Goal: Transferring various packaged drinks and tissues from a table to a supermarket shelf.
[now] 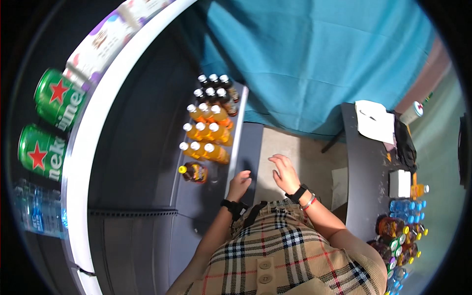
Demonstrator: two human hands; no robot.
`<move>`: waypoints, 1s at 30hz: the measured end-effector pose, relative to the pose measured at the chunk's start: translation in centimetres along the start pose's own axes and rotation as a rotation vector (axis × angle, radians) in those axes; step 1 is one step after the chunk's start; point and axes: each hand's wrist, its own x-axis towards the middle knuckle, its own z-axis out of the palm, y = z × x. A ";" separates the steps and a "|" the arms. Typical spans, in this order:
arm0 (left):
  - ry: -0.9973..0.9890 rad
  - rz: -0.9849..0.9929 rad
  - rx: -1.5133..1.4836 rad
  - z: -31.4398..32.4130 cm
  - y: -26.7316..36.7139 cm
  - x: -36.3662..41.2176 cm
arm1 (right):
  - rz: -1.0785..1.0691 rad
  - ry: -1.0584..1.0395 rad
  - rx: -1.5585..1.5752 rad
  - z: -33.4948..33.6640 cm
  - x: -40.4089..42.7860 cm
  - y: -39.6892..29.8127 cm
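Note:
My left hand (pixel 239 184) is empty, its fingers loosely curled, beside the front edge of the lower metal shelf (pixel 191 210). My right hand (pixel 285 172) hangs over the floor with its fingers apart and holds nothing. Nearest to my left hand on the shelf stands a dark drink bottle with a yellow cap (pixel 194 172). Behind it are rows of orange drink bottles with white caps (pixel 216 133), then rows of dark bottles with white caps (pixel 221 96). Both wrists wear black bands.
At the upper left, a white-edged shelf (pixel 79 147) holds green Heineken cans (pixel 40 153), a clear water bottle (pixel 38 208) and cartons (pixel 99 40). On the right, a dark table (pixel 359 166) carries paper (pixel 374 121), a white box (pixel 399 183) and several bottles (pixel 391 226). A teal curtain (pixel 313 55) hangs ahead.

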 end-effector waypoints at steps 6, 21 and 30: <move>0.304 -0.300 -0.082 -7.8 -3.3 -3.2 | -0.212 -0.223 0.116 6.6 3.8 -3.1; 0.789 -0.576 0.388 -16.6 -11.2 3.6 | -0.305 -0.858 0.211 16.6 9.9 -1.6; 0.961 -0.266 0.436 -14.1 -11.3 1.3 | -0.366 -1.073 0.299 25.0 12.2 -1.8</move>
